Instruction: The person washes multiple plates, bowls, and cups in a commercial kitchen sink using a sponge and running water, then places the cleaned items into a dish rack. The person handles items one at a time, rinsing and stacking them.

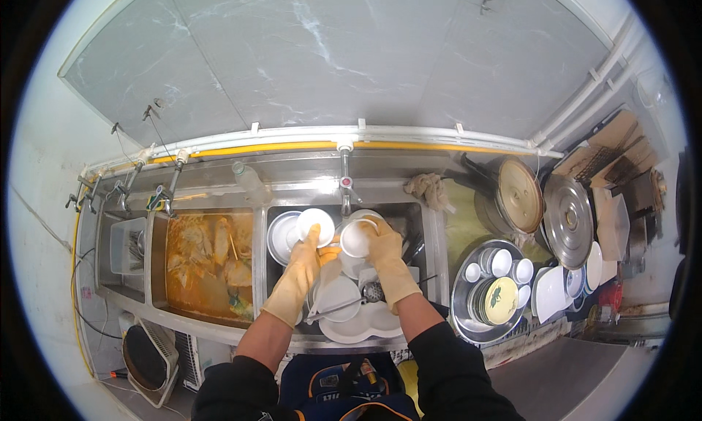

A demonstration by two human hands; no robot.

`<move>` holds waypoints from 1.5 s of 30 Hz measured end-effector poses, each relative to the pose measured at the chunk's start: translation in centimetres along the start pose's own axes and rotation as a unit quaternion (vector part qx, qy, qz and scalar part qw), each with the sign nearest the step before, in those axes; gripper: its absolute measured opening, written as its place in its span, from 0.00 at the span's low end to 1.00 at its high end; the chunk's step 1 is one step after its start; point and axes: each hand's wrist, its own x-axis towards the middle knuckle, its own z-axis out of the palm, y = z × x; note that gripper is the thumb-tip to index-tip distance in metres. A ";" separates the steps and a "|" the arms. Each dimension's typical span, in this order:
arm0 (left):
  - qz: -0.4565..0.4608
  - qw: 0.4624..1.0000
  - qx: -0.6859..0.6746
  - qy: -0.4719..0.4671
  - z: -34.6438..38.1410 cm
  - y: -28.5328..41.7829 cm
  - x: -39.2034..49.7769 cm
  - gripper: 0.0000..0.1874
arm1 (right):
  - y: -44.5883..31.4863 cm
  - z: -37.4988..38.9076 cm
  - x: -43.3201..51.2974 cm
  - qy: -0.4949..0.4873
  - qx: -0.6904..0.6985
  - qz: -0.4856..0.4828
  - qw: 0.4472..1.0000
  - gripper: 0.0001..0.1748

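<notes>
Both of my hands wear pale yellow rubber gloves and work over the middle sink basin (425,218). My left hand (313,251) grips a small white dish (315,227), its thumb on the dish's face. In my right hand (382,245) is a white bowl (356,239), tilted with its round face towards me. Left of the hands sits a white bowl with a darker rim (278,240). Below them in the basin lie white plates (343,300), a white divided plate (362,323) and a long-handled metal strainer (373,291). A tap (345,185) stands just behind the hands.
A basin of murky orange water (192,256) with soaking things adjoins on the left. To the right, a round metal tray (458,311) bears cups and stacked yellow plates (501,300). Beyond are a lidded pot (518,188) and a large metal lid (569,221). A rag (428,190) lies on the ledge.
</notes>
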 end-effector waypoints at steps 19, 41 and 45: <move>0.045 0.975 0.219 0.020 3.7 -0.6 0.5 0.25 | 7.1 -1.3 -6.1 -0.079 0.466 0.214 0.855 0.21; 0.041 0.996 0.063 -0.048 -0.3 -0.2 -0.7 0.23 | 9.8 9.2 0.8 -0.034 0.622 0.362 0.693 0.16; 0.031 0.988 0.148 -0.014 1.2 -0.5 1.4 0.24 | 9.7 8.1 0.2 -0.054 0.518 0.149 0.841 0.18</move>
